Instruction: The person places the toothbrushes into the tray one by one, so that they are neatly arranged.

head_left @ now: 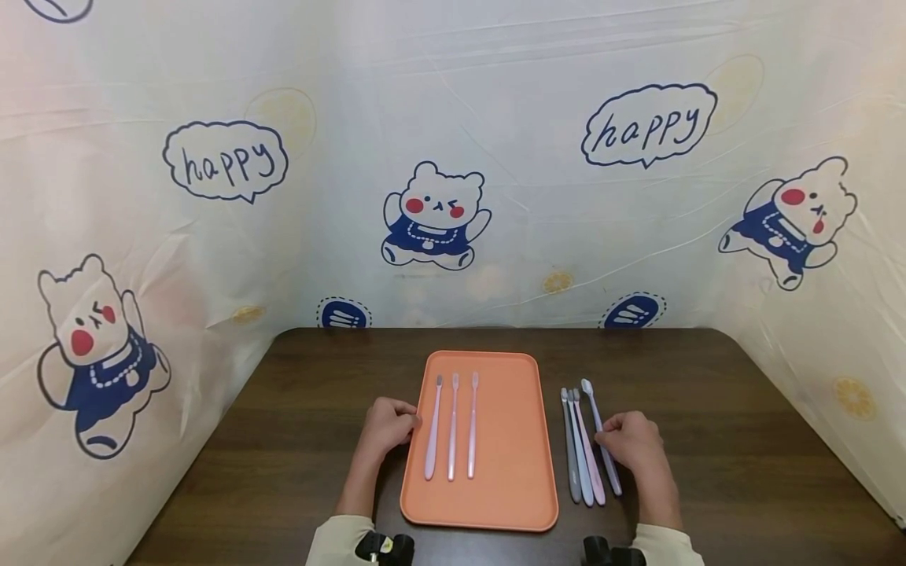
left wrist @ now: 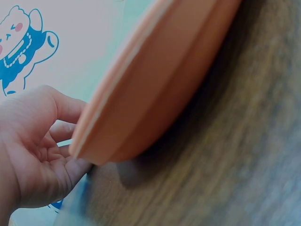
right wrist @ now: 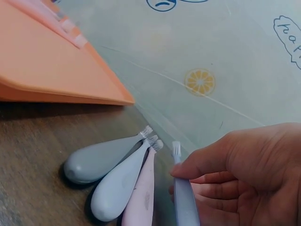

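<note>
My left hand (head_left: 389,424) grips the left rim of an orange tray (head_left: 506,440); the left wrist view shows fingers and thumb at its edge. Three toothbrushes with pink-lilac handles lie side by side on the tray, a lilac one (head_left: 432,440) leftmost. Right of the tray, my right hand (head_left: 633,444) pinches a lavender toothbrush (right wrist: 185,202) between thumb and fingers, its bristle head pointing away. Beside it on the table lie a grey toothbrush (right wrist: 96,160), a light blue toothbrush (right wrist: 117,186) and a pink toothbrush (right wrist: 141,200), heads close together and handles fanned.
The dark wooden table (head_left: 283,472) extends on both sides of the tray. A pale curtain (head_left: 524,157) printed with bears and "happy" bubbles hangs behind and at both sides. Black wrist cameras sit at both sleeves (head_left: 340,542).
</note>
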### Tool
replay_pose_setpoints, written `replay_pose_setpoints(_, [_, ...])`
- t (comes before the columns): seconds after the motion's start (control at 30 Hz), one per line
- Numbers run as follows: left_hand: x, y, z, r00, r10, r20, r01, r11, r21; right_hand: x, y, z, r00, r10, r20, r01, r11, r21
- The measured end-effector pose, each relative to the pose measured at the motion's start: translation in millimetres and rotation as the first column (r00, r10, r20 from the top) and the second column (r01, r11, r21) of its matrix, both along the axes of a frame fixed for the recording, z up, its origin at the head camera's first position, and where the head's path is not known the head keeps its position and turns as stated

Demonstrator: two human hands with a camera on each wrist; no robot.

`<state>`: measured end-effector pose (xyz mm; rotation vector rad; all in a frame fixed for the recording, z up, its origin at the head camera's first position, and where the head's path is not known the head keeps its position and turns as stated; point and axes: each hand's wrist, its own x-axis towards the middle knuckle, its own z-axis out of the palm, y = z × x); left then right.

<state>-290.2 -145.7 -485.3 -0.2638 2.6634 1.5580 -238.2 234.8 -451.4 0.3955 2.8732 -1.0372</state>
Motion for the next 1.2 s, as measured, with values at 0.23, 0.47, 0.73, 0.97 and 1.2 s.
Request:
replay_pose_setpoints(0.23, [1.1, -0.1, 0.2, 1.0, 0.0, 0.005, 0.0, 1.0, 0.0, -0.3, -3, 4.7, 1.0, -0.012, -0.005, 0.012, 0.998, -0.059])
replay_pose_setpoints(0.47, [1.2, 0.1, 0.4, 1.0, 0.004, 0.01, -0.004, 1.0, -0.006, 0.3, -7, 6.3, 1.0, -0.017, 0.009, 0.018, 0.99, -0.142])
replay_pose_setpoints(0.73, [1.3, -0.2, 1.4, 1.0, -0.002, -0.003, 0.002, 1.0, -0.011, 0.3, -10, 7.2, 1.0, -0.009, -0.015, 0.007, 0.984, -0.176])
replay_pose_setpoints(0.97, [2.2, 0.3, 1.4, 1.0, 0.007, -0.003, -0.007, 1.0, -0.01, 0.5, -13, 7.4, 1.0, -0.002, -0.018, -0.002, 0.979, -0.206])
replay_pose_setpoints(1.2, [1.5, 0.0, 0.5, 1.0, 0.008, -0.005, -0.008, 1.0, -0.01, 0.4, -18, 9.5, 0.999, 0.002, -0.039, -0.011, 0.971, -0.237])
